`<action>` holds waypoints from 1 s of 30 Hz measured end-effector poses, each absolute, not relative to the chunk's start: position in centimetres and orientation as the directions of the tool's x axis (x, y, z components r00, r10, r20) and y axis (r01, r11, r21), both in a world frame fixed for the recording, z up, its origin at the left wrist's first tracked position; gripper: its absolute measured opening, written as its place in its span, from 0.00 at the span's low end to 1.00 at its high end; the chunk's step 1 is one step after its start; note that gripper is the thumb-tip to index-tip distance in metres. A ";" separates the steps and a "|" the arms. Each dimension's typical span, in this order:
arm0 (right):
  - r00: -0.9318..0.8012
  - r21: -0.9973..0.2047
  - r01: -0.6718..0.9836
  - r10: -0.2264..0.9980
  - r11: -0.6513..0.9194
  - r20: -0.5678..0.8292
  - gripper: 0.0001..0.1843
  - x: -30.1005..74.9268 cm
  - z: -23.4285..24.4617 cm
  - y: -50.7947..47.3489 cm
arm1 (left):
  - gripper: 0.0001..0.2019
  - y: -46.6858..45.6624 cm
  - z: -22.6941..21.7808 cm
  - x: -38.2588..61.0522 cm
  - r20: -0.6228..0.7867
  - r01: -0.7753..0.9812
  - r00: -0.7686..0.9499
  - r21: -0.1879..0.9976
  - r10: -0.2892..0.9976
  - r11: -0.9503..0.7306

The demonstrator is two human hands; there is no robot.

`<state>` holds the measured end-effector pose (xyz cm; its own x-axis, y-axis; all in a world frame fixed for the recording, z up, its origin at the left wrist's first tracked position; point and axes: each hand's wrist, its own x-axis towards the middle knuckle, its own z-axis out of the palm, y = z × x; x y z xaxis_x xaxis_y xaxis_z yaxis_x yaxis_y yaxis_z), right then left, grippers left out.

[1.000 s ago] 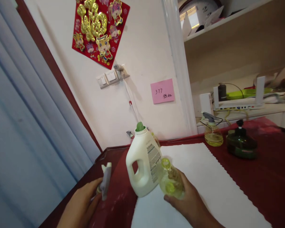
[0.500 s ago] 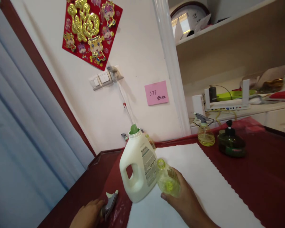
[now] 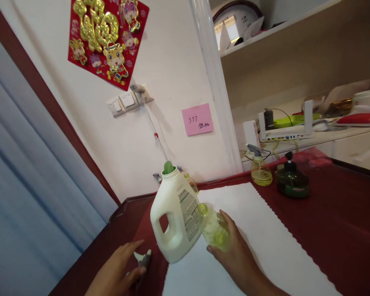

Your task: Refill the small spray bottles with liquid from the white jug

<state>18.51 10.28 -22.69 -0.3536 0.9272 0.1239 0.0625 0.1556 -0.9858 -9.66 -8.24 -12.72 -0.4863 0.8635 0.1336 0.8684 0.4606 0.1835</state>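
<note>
My right hand (image 3: 236, 255) is wrapped round a clear yellow-green spray bottle (image 3: 216, 231) without its top, tilted with its open mouth to the upper left. The bottle appears beside a large white detergent jug (image 3: 172, 224); whether they touch I cannot tell. The jug stands upright with its mouth uncapped and a green spout showing in it. At the lower left, my left hand (image 3: 119, 267) is open, fingers apart, over a grey spray trigger head (image 3: 144, 261) on the red cloth. Its thumb overlaps the trigger head; contact there is unclear.
A white sheet (image 3: 262, 246) covers part of the red tablecloth (image 3: 333, 218). To the right stand another spray bottle (image 3: 261, 172) and a dark green pump bottle (image 3: 292, 180). Further small bottles are partly hidden behind the jug. A blue curtain (image 3: 33, 185) hangs at left.
My left hand's fingers have spread and lifted from around the trigger head, which stays on the cloth. My right hand still holds the spray bottle. The whole view has shifted slightly.
</note>
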 end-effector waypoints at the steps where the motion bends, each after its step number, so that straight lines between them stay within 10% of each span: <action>1: -0.363 -0.981 0.092 0.923 0.171 0.127 0.49 18.5 -22.9 10.4 | 0.27 -7.8 -12.4 -8.7 0.165 0.886 -0.445 0.222 0.880 0.407; 12: -0.320 -0.943 0.119 0.911 0.311 0.260 0.50 18.5 -23.1 10.5 | 0.24 -3.9 -13.7 0.9 0.360 0.890 0.021 0.418 0.933 -0.182; 19: -0.259 -0.917 -0.019 0.884 0.398 0.389 0.29 18.6 -23.5 11.2 | 0.19 -4.1 -11.8 -0.7 0.650 0.863 -0.439 0.498 0.620 0.090; 24: -0.212 -0.952 -0.107 0.929 0.288 0.305 0.28 18.8 -23.1 11.1 | 0.34 -1.5 -11.9 -2.1 0.407 0.565 -0.659 0.823 0.632 0.059; 30: -0.278 -0.942 -0.089 0.900 0.323 0.335 0.29 18.7 -23.4 11.0 | 0.29 1.6 -13.9 -2.5 0.307 0.391 -0.682 0.920 0.664 -0.023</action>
